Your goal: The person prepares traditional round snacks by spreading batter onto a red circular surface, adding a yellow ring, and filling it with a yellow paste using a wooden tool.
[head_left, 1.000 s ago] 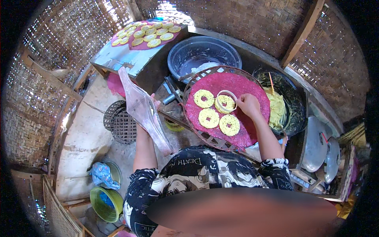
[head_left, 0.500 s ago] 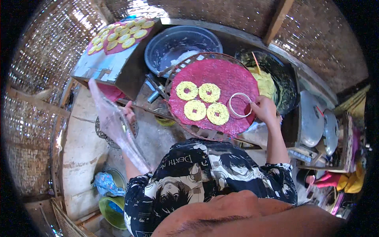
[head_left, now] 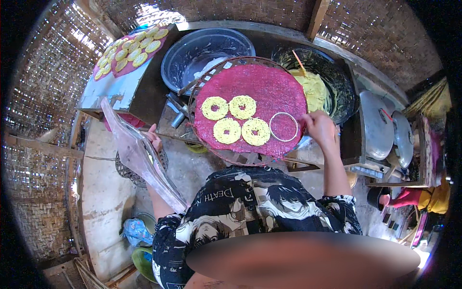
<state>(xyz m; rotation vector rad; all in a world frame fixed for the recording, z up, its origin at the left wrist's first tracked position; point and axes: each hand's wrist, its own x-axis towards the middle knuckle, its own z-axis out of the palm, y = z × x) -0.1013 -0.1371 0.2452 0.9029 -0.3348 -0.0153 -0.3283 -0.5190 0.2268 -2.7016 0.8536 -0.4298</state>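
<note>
Hands apart! | Right hand (head_left: pixel 321 130) by tray's (head_left: pixel 232 157) right rim, pale ring (head_left: pixel 285 140) beside | left hand (head_left: pixel 155 138) left of tray, against pale sheet (head_left: pixel 131 150) | both grips unclear | four yellow rounds (head_left: pixel 256 140) aboard

Upper-left opening (head_left: pixel 159 13): burned out to white; brightest area.
Left woven wall (head_left: pixel 43 173): backlit; peppered with bright pinpoints; dark brown between them.
Pink sheet (head_left: pixel 250 82): softly and evenly lit; surface texture sharp.
Box side (head_left: pixel 151 72): sunk in deep shadow.
Metal lids (head_left: pixel 375 125): dull grey sheen.
Pale strip (head_left: pixel 139 154): milky highlights along the folds.
Lower-right patch (head_left: pixel 423 257): white glare near the rim.
Lower-edge oval (head_left: pixel 303 260): smeared to full blur.
Fisheye rim: strongly curved; darkened to black at the corners.
</note>
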